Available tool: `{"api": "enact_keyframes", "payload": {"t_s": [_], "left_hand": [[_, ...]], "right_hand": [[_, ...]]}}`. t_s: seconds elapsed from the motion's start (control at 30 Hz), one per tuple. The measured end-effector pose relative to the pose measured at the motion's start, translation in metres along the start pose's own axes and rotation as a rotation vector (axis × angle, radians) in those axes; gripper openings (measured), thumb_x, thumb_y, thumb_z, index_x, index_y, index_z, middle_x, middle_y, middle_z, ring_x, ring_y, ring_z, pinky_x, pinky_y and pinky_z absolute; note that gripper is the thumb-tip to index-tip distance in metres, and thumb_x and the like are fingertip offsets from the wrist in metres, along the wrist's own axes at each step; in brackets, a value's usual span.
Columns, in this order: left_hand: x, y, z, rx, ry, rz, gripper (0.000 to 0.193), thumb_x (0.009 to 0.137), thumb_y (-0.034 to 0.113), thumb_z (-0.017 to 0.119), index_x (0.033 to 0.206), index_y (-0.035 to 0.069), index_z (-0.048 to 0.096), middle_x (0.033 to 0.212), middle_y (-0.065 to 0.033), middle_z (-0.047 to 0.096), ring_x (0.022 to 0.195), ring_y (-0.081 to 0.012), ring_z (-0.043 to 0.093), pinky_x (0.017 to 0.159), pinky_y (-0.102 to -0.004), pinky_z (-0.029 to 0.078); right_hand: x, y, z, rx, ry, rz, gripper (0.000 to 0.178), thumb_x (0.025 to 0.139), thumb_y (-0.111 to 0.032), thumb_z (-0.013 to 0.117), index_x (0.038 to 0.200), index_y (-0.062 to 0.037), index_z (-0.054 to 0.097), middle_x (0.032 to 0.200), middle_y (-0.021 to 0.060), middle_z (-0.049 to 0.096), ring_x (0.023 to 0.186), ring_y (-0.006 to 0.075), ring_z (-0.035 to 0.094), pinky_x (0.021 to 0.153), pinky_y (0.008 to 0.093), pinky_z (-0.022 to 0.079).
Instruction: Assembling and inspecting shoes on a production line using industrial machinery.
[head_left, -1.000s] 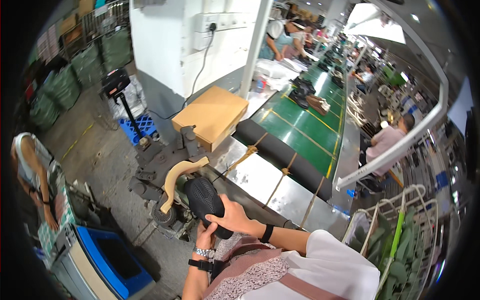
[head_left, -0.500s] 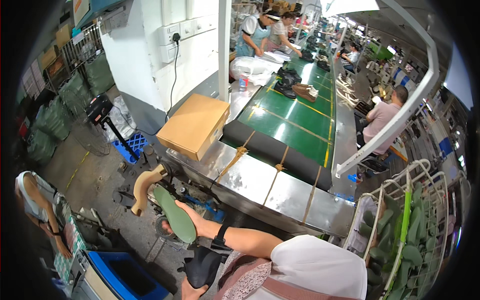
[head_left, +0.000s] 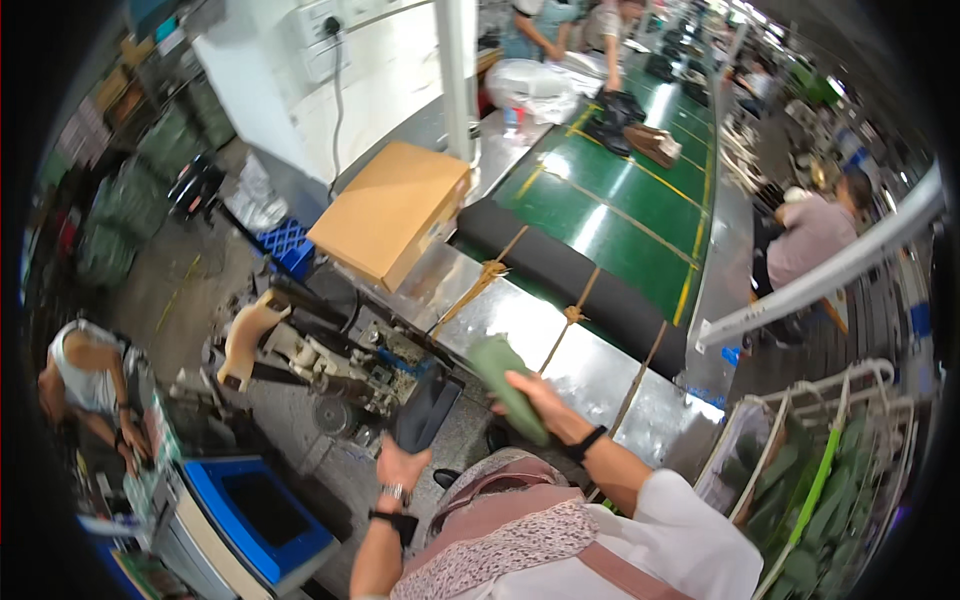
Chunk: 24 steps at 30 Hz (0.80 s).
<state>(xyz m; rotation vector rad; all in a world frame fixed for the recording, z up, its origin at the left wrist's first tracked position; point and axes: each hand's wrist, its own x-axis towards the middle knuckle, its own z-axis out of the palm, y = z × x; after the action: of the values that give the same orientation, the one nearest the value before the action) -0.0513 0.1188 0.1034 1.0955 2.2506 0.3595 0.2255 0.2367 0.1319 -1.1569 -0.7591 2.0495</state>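
Observation:
A dark shoe upper, smeared by motion, juts forward from my left hand. My fingers are closed round its near end. To the right, my right hand grips a green shoe sole along its edge, thumb across it. The sole is tilted and blurred, held over the near side of the metal table end. Upper and sole are apart from each other.
Ahead lies a green conveyor belt carrying shoes. A cardboard box sits at its left corner. Left is a machine with a tan curved form, and a blue-framed unit. A rack of green soles stands right. Other people work nearby.
My right hand has carried the sole rightward, away from the tan form. My left hand has come up and forward with the dark upper. The whole view has shifted somewhat.

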Motion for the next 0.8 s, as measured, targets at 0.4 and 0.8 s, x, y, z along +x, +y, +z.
{"api": "enact_keyframes", "payload": {"t_s": [0.4, 0.8], "left_hand": [[0.057, 0.128, 0.157, 0.618, -0.551, 0.681, 0.044, 0.081, 0.018, 0.067, 0.124, 0.010, 0.060, 0.116, -0.0182, 0.066, 0.109, -0.0350, 0.063, 0.085, -0.0459, 0.053], [0.032, -0.146, 0.014, 0.097, -0.088, -0.170, 0.040, 0.076, 0.036, 0.063, 0.104, 0.009, 0.072, 0.103, -0.0223, 0.070, 0.099, -0.0395, 0.067, 0.088, -0.0485, 0.053]], "right_hand": [[-0.085, 0.117, -0.293, -1.120, 1.153, -0.272, 0.062, 0.086, -0.028, 0.072, 0.132, 0.0064, 0.050, 0.118, 0.0234, 0.063, 0.108, 0.0372, 0.063, 0.094, 0.0435, 0.048], [-0.011, 0.127, -0.286, -1.257, 0.972, -0.201, 0.057, 0.090, -0.026, 0.067, 0.133, 0.0048, 0.046, 0.115, 0.0203, 0.064, 0.100, 0.0377, 0.062, 0.091, 0.0445, 0.048]]}}
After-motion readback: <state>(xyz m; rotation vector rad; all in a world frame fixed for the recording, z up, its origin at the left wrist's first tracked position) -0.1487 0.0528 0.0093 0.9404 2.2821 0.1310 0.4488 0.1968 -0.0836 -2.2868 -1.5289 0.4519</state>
